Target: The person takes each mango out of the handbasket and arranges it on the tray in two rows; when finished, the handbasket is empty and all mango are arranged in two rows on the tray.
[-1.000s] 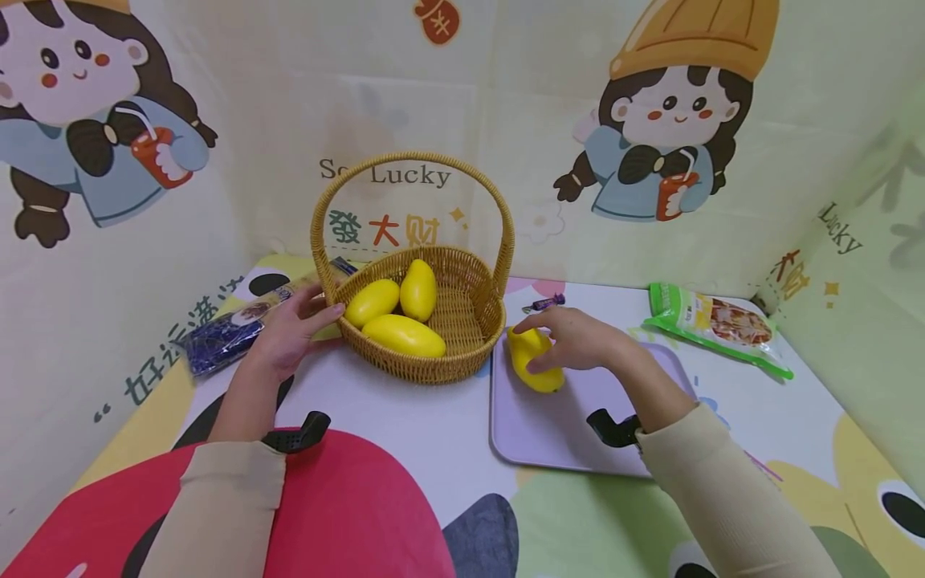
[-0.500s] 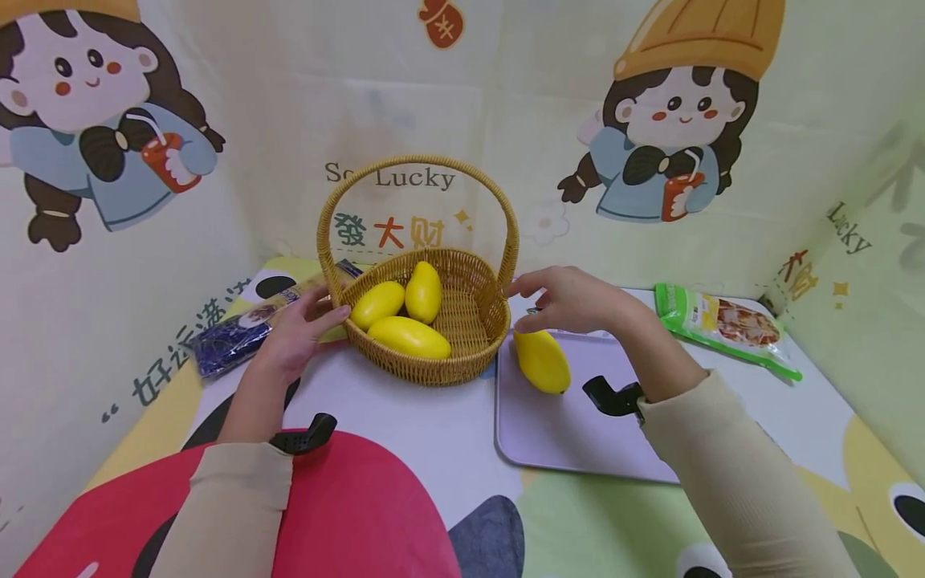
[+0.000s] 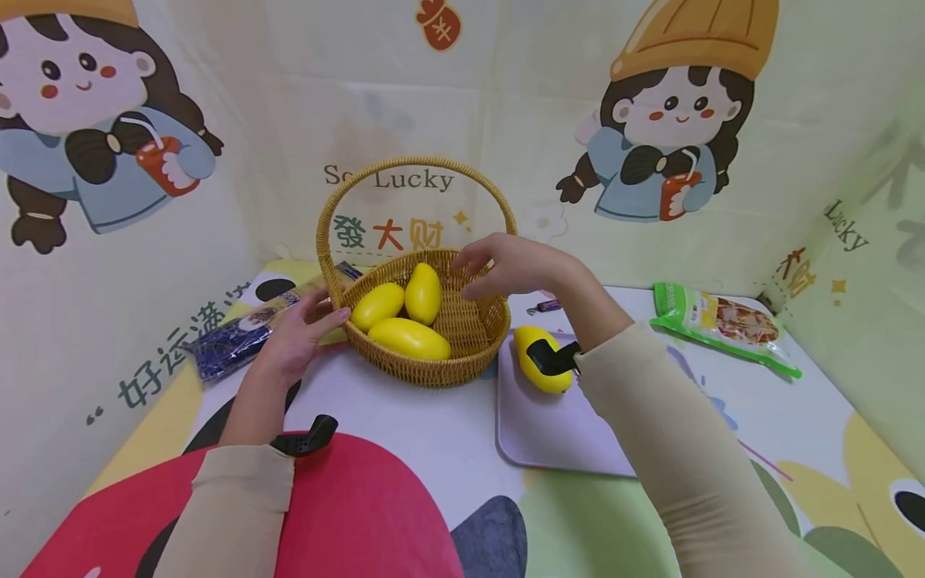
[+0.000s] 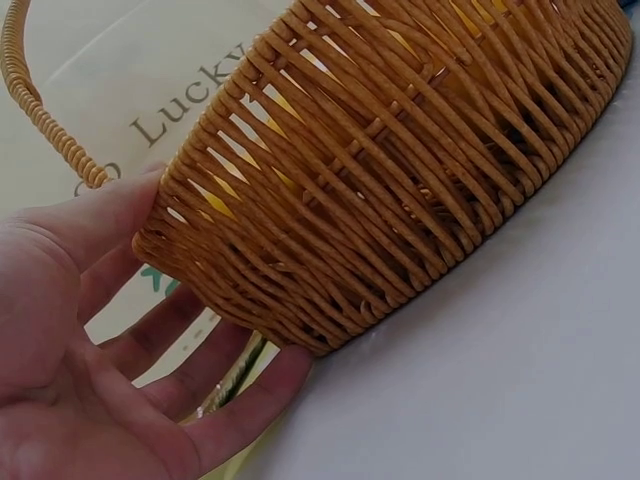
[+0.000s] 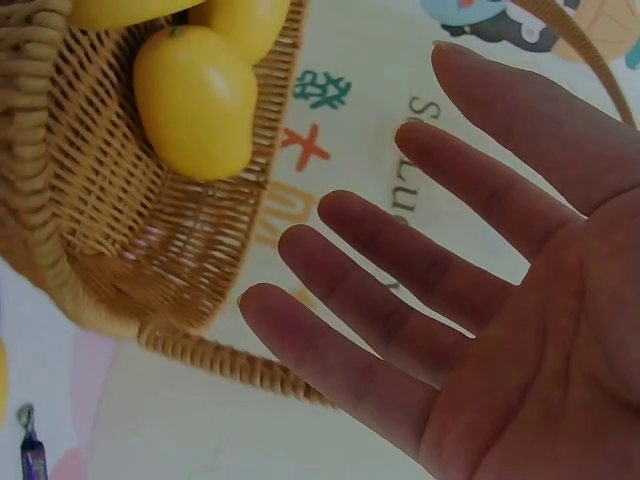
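A wicker basket point(image 3: 433, 372) with a tall handle holds three yellow mangoes: one at the left point(image 3: 379, 306), one at the back point(image 3: 423, 294) and one at the front point(image 3: 409, 339). My left hand point(image 3: 292, 340) rests against the basket's left side; in the left wrist view its thumb touches the rim and its fingers stretch along the lower wall. Over the basket's right side hovers my right hand point(image 3: 511, 265), fingers spread and holding nothing in the right wrist view. Another mango point(image 3: 532, 340) lies on the lilac tray point(image 3: 556, 445), partly hidden by the right wrist camera.
Left of the basket lies a blue-and-tan plastic package point(image 3: 238, 341). A small purple wrapped candy point(image 3: 546, 306) is behind the tray. At the far right sits a green-edged food packet point(image 3: 730, 325). Patterned cloth covers the table and the walls.
My right hand has left the mango on the tray, risen and moved left to above the basket. My left hand has stayed at the basket's side.
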Tool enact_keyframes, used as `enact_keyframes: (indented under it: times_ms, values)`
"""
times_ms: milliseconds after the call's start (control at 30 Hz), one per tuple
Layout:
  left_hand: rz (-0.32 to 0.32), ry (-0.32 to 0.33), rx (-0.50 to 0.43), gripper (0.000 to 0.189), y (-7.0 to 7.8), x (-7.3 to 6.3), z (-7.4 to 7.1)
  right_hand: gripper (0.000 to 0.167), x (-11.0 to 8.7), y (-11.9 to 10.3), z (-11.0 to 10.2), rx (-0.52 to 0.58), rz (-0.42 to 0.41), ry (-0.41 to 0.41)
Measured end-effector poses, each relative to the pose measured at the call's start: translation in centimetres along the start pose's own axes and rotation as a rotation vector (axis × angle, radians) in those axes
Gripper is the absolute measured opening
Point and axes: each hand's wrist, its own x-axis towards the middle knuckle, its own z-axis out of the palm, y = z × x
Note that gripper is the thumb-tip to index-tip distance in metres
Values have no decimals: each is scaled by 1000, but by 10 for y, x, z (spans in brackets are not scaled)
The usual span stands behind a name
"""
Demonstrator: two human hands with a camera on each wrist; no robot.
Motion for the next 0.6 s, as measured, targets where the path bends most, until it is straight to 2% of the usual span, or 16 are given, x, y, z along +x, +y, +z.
enact_keyframes:
  times_ms: [200,467,600]
  values:
    - [7,1,1,80,2,2,1,43,21,-3,0,25,64,-34]
    - [0,9,7,78,3,-2,0,48,46,5,8,185,147,-41]
    - [6,1,0,78,2,-3,0,50,54,9,16,254,180,-18]
